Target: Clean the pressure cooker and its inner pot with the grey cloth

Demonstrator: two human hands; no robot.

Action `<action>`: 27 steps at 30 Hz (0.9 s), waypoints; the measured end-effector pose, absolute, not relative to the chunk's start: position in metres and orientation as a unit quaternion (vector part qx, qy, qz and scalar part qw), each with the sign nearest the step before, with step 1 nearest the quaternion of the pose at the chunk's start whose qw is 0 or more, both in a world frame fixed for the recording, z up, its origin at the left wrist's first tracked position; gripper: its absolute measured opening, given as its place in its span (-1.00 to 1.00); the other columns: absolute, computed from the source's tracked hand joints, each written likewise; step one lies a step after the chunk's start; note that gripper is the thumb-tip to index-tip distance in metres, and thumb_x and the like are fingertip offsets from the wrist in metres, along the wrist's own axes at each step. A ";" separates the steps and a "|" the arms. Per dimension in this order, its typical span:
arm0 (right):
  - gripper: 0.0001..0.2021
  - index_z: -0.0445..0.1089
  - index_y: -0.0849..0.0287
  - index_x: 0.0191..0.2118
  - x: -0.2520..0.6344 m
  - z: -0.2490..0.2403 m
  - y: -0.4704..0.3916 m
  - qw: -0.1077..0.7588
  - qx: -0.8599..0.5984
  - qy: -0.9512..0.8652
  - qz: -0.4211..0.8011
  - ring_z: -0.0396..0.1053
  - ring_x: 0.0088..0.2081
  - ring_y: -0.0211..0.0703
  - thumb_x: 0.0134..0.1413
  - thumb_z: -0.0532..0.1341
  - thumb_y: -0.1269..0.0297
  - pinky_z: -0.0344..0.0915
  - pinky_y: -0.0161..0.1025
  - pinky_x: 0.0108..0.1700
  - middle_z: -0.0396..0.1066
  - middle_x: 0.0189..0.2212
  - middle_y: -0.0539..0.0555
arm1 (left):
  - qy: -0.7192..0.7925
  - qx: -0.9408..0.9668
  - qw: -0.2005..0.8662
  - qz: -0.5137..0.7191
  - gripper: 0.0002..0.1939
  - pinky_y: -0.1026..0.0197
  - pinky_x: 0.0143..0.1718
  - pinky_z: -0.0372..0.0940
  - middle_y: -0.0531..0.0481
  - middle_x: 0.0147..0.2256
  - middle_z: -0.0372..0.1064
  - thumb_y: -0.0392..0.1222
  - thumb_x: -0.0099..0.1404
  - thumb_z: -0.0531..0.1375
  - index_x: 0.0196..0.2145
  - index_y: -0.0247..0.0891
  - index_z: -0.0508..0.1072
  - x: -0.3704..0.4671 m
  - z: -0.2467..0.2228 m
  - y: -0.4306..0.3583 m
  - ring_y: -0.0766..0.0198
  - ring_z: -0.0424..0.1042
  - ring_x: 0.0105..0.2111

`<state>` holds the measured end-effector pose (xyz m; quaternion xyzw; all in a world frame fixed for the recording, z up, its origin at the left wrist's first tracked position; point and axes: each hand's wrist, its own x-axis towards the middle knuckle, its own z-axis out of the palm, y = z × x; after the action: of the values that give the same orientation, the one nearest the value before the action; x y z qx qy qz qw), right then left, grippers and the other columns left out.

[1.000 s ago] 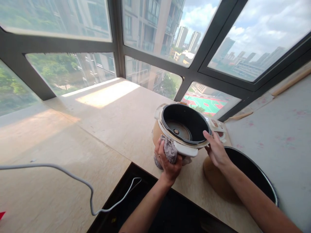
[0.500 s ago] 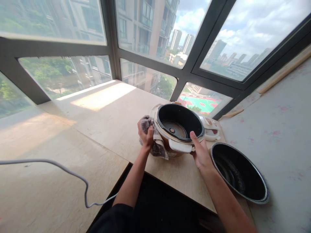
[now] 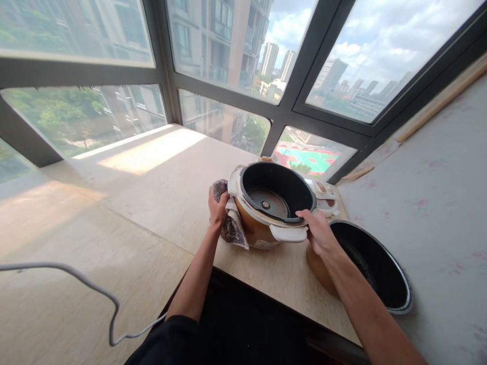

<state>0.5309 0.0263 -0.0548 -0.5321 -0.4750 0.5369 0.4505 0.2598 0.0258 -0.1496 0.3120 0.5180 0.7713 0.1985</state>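
Observation:
An electric cooker body (image 3: 253,225) with a brown outside, a white rim and a black inner well stands on the stone sill in the head view. At its left side my left hand (image 3: 218,205) is closed on a grey-brown cloth (image 3: 235,232), which hangs down against the cooker wall. My right hand (image 3: 317,230) grips the cooker's rim on the right, thumb over the edge. Between the hands a white side handle (image 3: 288,233) points toward me. A round metal piece (image 3: 265,205) shows in the floor of the well.
To the right, partly behind my right forearm, sits a dark inner pot (image 3: 375,258). A white lid-like part (image 3: 326,197) lies behind the cooker. A grey cable (image 3: 85,279) runs over the sill (image 3: 114,223) at the left. Windows and a papered wall (image 3: 437,203) enclose the corner.
The cooker has turned a little, its front handle swinging to the right and its left handle coming into view. My left hand has shifted slightly left with the cloth.

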 end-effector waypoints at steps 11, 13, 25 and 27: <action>-0.51 0.41 0.06 -0.11 0.580 -0.040 0.088 0.330 -0.481 -0.525 0.620 0.53 -0.15 0.03 -0.31 0.40 0.34 0.48 -0.14 -0.17 0.58 -0.22 0.00 | 0.555 0.268 0.119 0.778 -0.57 0.02 0.02 0.35 -0.13 -0.06 0.43 -0.02 0.29 0.26 0.06 -0.22 0.39 0.332 -0.167 -0.025 0.08 0.46 -0.05; -0.45 0.40 0.06 -0.07 0.588 -0.038 0.103 0.302 -0.484 -0.522 0.633 0.54 -0.10 0.08 -0.34 0.39 0.36 0.50 -0.12 -0.15 0.59 -0.15 0.03 | 0.559 0.283 0.100 0.773 -0.53 0.00 0.03 0.34 -0.16 -0.02 0.41 0.00 0.30 0.25 0.10 -0.21 0.36 0.348 -0.173 -0.030 0.06 0.45 -0.02; -0.24 0.30 -0.07 0.17 0.605 -0.031 0.134 0.226 -0.499 -0.556 0.625 0.56 -0.08 0.17 -0.31 0.37 0.31 0.55 -0.06 -0.14 0.58 -0.06 0.04 | 0.555 0.273 0.216 0.756 -0.68 0.02 0.05 0.30 -0.11 -0.16 0.44 -0.08 0.20 0.23 -0.11 -0.24 0.41 0.291 -0.167 0.067 0.06 0.43 -0.09; -0.24 0.29 -0.09 0.18 0.605 -0.031 0.137 0.217 -0.501 -0.563 0.620 0.57 -0.10 0.14 -0.30 0.36 0.30 0.55 -0.06 -0.15 0.59 -0.07 0.02 | 0.546 0.283 0.306 0.727 -0.74 0.03 0.01 0.32 -0.07 -0.24 0.46 -0.11 0.16 0.26 -0.21 -0.25 0.44 0.276 -0.163 0.087 0.08 0.45 -0.14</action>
<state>0.6054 0.1369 -0.0306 -0.5009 -0.5631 0.6203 0.2174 0.2759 0.0869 -0.1629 0.2833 0.5458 0.7266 0.3064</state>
